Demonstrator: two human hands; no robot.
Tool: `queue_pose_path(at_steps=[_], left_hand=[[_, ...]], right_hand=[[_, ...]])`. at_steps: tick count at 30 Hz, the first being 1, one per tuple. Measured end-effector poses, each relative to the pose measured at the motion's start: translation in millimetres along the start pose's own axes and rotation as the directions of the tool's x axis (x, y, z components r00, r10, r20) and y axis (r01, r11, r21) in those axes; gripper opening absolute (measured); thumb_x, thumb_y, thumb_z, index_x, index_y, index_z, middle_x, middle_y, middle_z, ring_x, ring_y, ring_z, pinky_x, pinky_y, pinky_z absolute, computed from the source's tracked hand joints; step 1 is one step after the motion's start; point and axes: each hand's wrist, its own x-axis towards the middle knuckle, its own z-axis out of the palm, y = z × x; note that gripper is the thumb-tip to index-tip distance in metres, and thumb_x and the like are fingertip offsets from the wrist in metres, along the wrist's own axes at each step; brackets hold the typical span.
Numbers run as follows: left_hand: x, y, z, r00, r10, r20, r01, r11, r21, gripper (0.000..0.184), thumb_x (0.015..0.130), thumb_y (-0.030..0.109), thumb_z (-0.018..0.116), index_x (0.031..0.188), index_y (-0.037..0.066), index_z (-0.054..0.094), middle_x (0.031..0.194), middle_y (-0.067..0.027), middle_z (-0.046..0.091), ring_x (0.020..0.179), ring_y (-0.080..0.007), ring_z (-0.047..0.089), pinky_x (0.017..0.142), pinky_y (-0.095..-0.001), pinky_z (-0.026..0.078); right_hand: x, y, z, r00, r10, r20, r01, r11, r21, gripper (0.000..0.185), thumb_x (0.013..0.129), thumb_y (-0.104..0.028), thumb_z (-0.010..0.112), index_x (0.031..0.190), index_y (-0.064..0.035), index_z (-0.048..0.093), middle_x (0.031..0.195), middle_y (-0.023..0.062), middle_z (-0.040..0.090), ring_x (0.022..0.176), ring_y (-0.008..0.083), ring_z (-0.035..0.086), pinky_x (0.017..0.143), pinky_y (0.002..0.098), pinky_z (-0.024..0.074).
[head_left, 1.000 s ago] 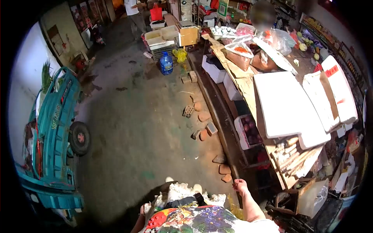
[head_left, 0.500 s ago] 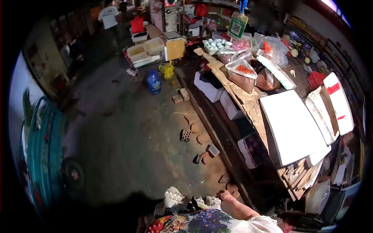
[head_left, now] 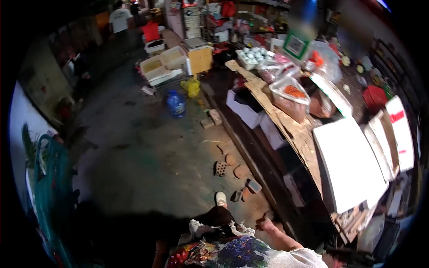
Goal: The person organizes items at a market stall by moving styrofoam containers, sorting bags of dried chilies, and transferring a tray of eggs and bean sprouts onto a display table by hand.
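My right hand (head_left: 264, 224) hangs low beside my body, near the raised edge of the stall. It is small and smeared, so its fingers cannot be made out, and nothing shows in it. At the lower left, my left hand (head_left: 161, 244) is in deep shadow with its fingers hidden. Between them is my floral top (head_left: 241, 251) with a white frilled hem. One pale shoe (head_left: 220, 199) stretches forward on the floor. Loose bricks (head_left: 254, 186) lie ahead of my right hand, along the stall's edge.
On the right, the stall carries a white foam board (head_left: 351, 165), a bag of reddish food (head_left: 291, 100) and a tray of eggs (head_left: 253, 55). A blue water bottle (head_left: 176, 105) stands ahead. A teal cart (head_left: 51, 192) is at left; a person (head_left: 120, 21) is farther off.
The view has shifted, and the bricks and stall goods now sit lower and farther right. My pale shoe has come into sight. My right hand stays low at my side.
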Motion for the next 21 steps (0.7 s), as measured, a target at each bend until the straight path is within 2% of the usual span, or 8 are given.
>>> queue_pose_path(at_steps=[4,7,8,10,13,15,18,21], left_hand=[[20,29,47,0.981,0.174,0.084,-0.186,0.966,0.178,0.022,0.083,0.023,0.048,0.091,0.007,0.062,0.081,-0.0064,0.059,0.074,-0.0208,0.056,0.067,-0.0347,0.046],[37,68,76,0.963,0.240,0.122,-0.263,0.938,0.226,0.024,0.084,0.022,0.047,0.094,0.006,0.062,0.086,-0.0068,0.059,0.077,-0.0216,0.056,0.071,-0.0352,0.045],[42,81,82,0.960,0.250,0.124,-0.273,0.934,0.229,0.025,0.085,0.022,0.047,0.095,0.005,0.062,0.087,-0.0070,0.059,0.078,-0.0219,0.056,0.072,-0.0354,0.045],[52,108,91,0.958,0.261,0.123,-0.282,0.936,0.209,0.026,0.086,0.022,0.046,0.097,0.005,0.061,0.090,-0.0073,0.060,0.080,-0.0224,0.055,0.074,-0.0358,0.045],[61,142,99,0.954,0.282,0.099,-0.296,0.937,0.185,0.028,0.087,0.021,0.045,0.100,0.003,0.061,0.095,-0.0077,0.060,0.084,-0.0232,0.055,0.077,-0.0363,0.044],[73,159,99,0.962,0.264,0.065,-0.271,0.949,0.162,0.029,0.088,0.021,0.045,0.102,0.002,0.061,0.097,-0.0080,0.060,0.086,-0.0237,0.054,0.079,-0.0367,0.044],[131,137,84,0.997,0.081,0.003,-0.081,0.994,0.077,0.029,0.087,0.021,0.044,0.102,0.003,0.061,0.097,-0.0078,0.060,0.085,-0.0234,0.054,0.079,-0.0356,0.044],[157,173,82,0.992,0.128,0.011,-0.127,0.963,0.237,0.028,0.085,0.022,0.046,0.100,0.004,0.061,0.094,-0.0088,0.061,0.084,-0.0246,0.055,0.076,-0.0355,0.045]], right_hand=[[50,-38,-30,0.997,-0.036,0.074,0.061,0.929,-0.364,0.013,0.080,-0.010,0.057,0.086,0.0016,0.056,0.064,0.0137,0.059,0.047,0.0245,0.057,0.039,0.0316,0.0448],[117,-78,-42,0.978,0.164,-0.128,-0.161,0.986,0.033,0.017,0.081,-0.012,0.056,0.088,0.0032,0.053,0.066,0.0162,0.058,0.049,0.0283,0.057,0.042,0.0341,0.0457],[167,-74,-59,0.981,-0.149,0.128,0.175,0.957,-0.230,0.017,0.080,-0.012,0.057,0.088,0.0016,0.052,0.067,0.0149,0.057,0.052,0.0279,0.056,0.046,0.0351,0.0463],[178,-114,-63,0.938,-0.157,0.308,0.052,0.945,0.323,0.021,0.079,-0.014,0.059,0.093,-0.0001,0.053,0.069,0.0119,0.057,0.054,0.0256,0.057,0.050,0.0344,0.0469],[199,-201,-40,0.693,-0.654,0.302,0.714,0.564,-0.415,0.026,0.080,-0.015,0.059,0.100,0.0012,0.053,0.071,0.0117,0.059,0.055,0.0236,0.058,0.048,0.0326,0.0462],[153,-279,-8,0.923,-0.353,0.155,0.297,0.907,0.298,0.018,0.071,-0.011,0.064,0.084,-0.0006,0.060,0.073,0.0058,0.061,0.059,0.0172,0.060,0.051,0.0267,0.0453],[199,-274,7,0.933,-0.331,0.141,0.311,0.939,0.146,0.016,0.080,-0.013,0.057,0.088,0.0009,0.060,0.062,0.0098,0.056,0.046,0.0155,0.050,0.042,0.0289,0.0364],[236,-257,15,0.686,-0.639,0.348,0.727,0.614,-0.307,0.021,0.077,-0.021,0.061,0.076,0.0001,0.061,0.062,0.0079,0.056,0.049,0.0176,0.051,0.046,0.0301,0.0417]])
